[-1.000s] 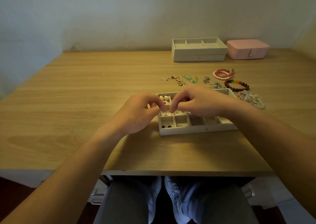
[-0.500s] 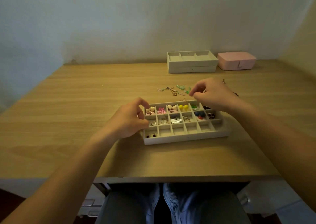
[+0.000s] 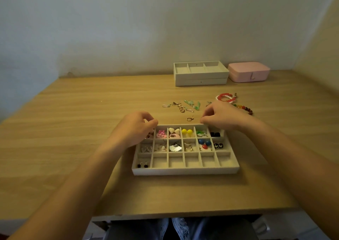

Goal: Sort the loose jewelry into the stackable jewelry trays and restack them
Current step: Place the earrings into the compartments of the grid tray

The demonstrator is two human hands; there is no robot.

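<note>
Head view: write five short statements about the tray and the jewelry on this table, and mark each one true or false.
1. The yellow ball earrings sit in the back row of the compartment tray. True.
2. Every compartment in the tray's front row is filled. False: only the leftmost holds a dark pair; the others look empty.
3. The pink box stands open. False: its lid is down.
4. Loose earrings lie on the table beyond the tray. True.
5. The bracelets lie in the stacked trays. False: they lie on the table, near the right hand.
</note>
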